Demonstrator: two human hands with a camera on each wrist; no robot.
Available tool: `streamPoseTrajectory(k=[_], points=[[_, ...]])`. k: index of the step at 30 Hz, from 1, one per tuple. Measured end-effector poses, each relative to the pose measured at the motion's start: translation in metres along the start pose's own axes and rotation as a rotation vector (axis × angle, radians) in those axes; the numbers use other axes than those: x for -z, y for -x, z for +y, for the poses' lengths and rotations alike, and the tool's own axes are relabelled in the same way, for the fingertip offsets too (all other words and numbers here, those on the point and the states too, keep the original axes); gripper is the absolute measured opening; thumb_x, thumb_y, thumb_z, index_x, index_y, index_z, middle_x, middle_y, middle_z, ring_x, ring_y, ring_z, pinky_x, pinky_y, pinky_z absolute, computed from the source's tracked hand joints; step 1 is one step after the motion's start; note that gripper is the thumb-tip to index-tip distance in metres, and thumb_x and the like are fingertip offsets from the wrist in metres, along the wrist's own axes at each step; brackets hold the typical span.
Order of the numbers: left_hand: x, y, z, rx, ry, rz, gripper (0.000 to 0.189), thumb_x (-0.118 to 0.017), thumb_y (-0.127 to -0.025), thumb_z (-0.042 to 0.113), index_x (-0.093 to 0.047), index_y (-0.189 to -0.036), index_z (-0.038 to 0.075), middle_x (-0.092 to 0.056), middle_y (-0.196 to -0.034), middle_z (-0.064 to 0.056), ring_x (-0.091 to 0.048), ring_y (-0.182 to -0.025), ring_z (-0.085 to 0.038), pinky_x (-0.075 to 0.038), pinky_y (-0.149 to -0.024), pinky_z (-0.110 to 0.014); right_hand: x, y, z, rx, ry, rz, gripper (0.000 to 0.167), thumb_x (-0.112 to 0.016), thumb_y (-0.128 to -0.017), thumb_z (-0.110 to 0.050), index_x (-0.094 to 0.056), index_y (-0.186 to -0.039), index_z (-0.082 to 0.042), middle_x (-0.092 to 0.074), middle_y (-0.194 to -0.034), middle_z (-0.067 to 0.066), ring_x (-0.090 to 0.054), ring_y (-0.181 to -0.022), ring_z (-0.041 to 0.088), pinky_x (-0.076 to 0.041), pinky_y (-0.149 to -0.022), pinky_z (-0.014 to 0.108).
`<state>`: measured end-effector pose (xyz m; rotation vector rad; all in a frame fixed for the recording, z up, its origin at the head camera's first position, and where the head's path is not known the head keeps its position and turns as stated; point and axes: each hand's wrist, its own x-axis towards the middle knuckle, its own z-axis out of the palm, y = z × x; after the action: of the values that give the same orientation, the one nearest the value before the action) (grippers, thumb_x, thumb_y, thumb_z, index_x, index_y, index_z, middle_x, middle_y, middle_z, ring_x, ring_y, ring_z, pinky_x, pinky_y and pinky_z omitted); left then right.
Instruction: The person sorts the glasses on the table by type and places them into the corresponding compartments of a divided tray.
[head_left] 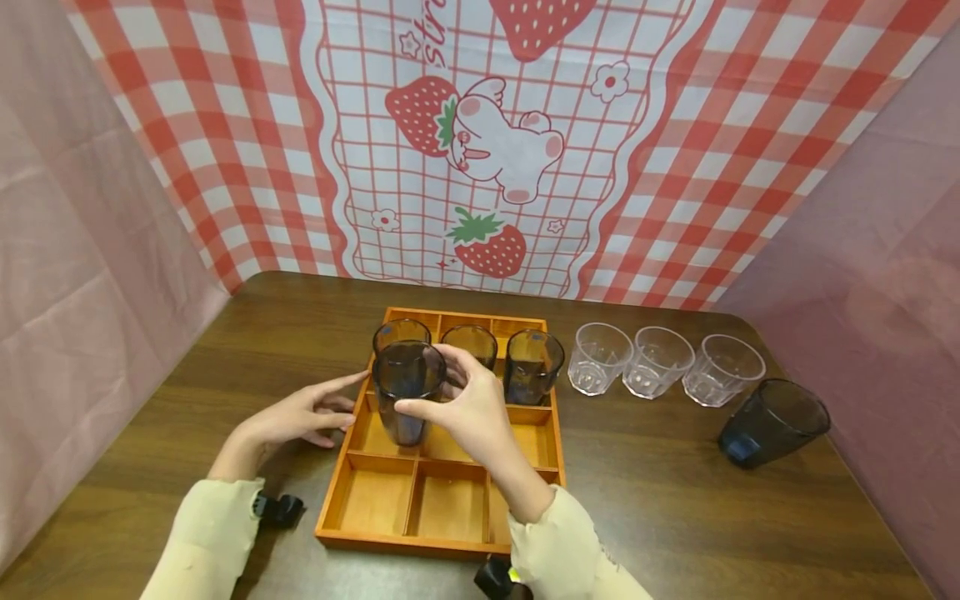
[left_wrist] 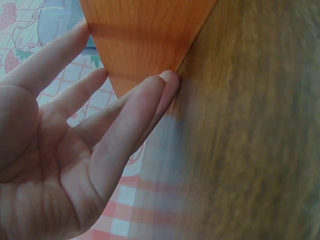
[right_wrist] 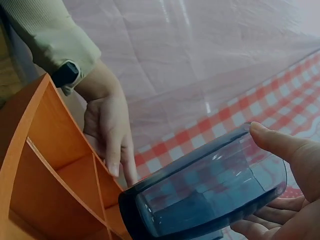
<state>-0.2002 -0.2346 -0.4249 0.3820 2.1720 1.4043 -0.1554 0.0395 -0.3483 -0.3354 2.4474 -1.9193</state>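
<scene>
My right hand (head_left: pixel 483 412) grips a dark tinted glass (head_left: pixel 407 400) near its rim, thumb on the near side and fingers on the far side. The glass hangs over the left middle compartment of a wooden divided tray (head_left: pixel 420 544); the right wrist view shows its thick base (right_wrist: pixel 131 215) close to the dividers. Beside the tray's left wall, my left hand (head_left: pixel 303 412) has its fingers extended, and in the left wrist view the fingertips (left_wrist: pixel 171 77) touch that wall. Three more dark glasses stand in the back row: left (head_left: pixel 397 331), middle (head_left: pixel 471 336), partly hidden, and right (head_left: pixel 532 367).
Right of the tray, three clear glasses (head_left: pixel 600 358) stand in a row on the brown table (head_left: pixel 675 517). Another dark glass (head_left: pixel 772 422) is nearer the table's right edge. A checked strawberry cloth (head_left: pixel 487 158) hangs behind, with pink cloth at both sides.
</scene>
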Motion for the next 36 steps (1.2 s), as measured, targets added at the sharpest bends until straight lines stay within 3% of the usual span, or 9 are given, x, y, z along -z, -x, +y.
streamPoseTrajectory(k=[13,24,36], points=[[0.000,0.000,-0.001,0.016,-0.026,0.021,0.079,-0.062,-0.096,0.030,-0.015,-0.157,0.010,-0.044,-0.140,-0.035,-0.060,-0.114,-0.034,-0.059,-0.082,-0.042,-0.017,-0.006,0.007,-0.017,0.072,0.004,0.078,-0.088,-0.069,-0.029,-0.053,-0.137,-0.015,-0.059,-0.137,0.004,-0.053,-0.128,0.022,-0.049,-0.103,0.040],[0.001,0.000,0.000,-0.004,-0.023,0.010,0.077,-0.061,-0.096,0.029,-0.017,-0.157,0.011,-0.046,-0.138,-0.034,-0.060,-0.114,-0.034,-0.059,-0.081,-0.042,-0.022,-0.005,0.017,-0.042,0.042,-0.014,0.075,-0.088,-0.070,-0.029,-0.054,-0.135,-0.016,-0.061,-0.133,0.006,-0.057,-0.124,0.024,-0.049,-0.103,0.041],[0.001,0.000,0.000,-0.011,0.004,-0.004,0.076,-0.061,-0.097,0.027,-0.017,-0.157,0.013,-0.045,-0.139,-0.035,-0.061,-0.111,-0.030,-0.059,-0.081,-0.043,-0.030,-0.004,0.023,-0.071,0.192,-0.032,0.079,-0.089,-0.067,-0.034,-0.055,-0.135,-0.014,-0.061,-0.133,0.008,-0.058,-0.122,0.025,-0.052,-0.097,0.041]])
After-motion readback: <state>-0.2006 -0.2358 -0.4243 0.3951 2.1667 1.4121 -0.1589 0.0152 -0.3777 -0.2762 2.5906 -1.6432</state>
